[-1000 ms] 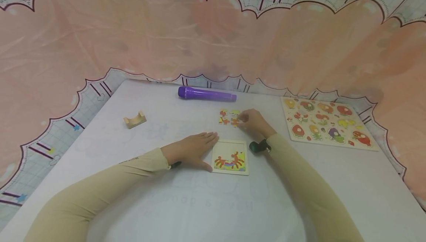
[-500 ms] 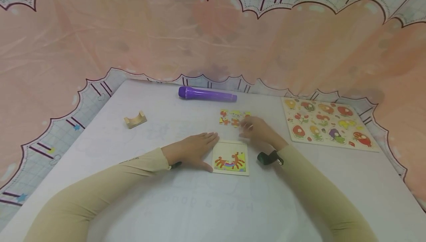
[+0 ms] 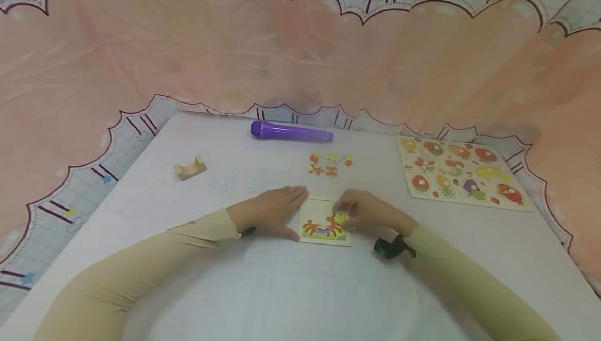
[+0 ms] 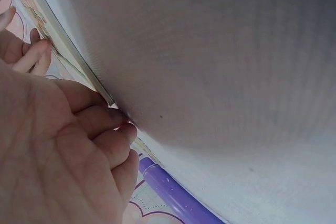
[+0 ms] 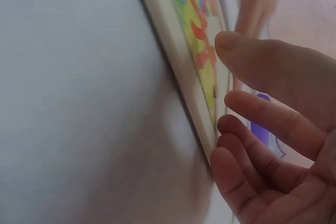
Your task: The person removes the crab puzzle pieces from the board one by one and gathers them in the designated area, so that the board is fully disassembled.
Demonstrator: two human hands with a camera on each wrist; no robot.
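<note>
A small square jigsaw tray point(image 3: 324, 199) lies on the white table, its lower part filled with an orange and yellow animal picture point(image 3: 322, 230). My left hand point(image 3: 271, 209) rests at its left side, thumb spread toward the near corner and fingers at the far one. My right hand point(image 3: 368, 212) is over the tray's right side, pinching a yellow puzzle piece point(image 3: 339, 216) at the picture's upper right; its fingers partly hide it. In the right wrist view, thumb point(image 5: 229, 41) and forefinger reach over the tray's edge. Several loose puzzle pieces point(image 3: 331, 171) lie beyond the tray.
A purple toy microphone point(image 3: 292, 132) lies near the table's far edge. At the right is a fruit puzzle board point(image 3: 462, 174). A small curved wooden block point(image 3: 190, 168) stands at the left. A patterned peach cloth point(image 3: 281, 49) hangs behind the table.
My right hand has come from the loose pieces back toward me to the tray, bringing one piece. The left hand has stayed in place.
</note>
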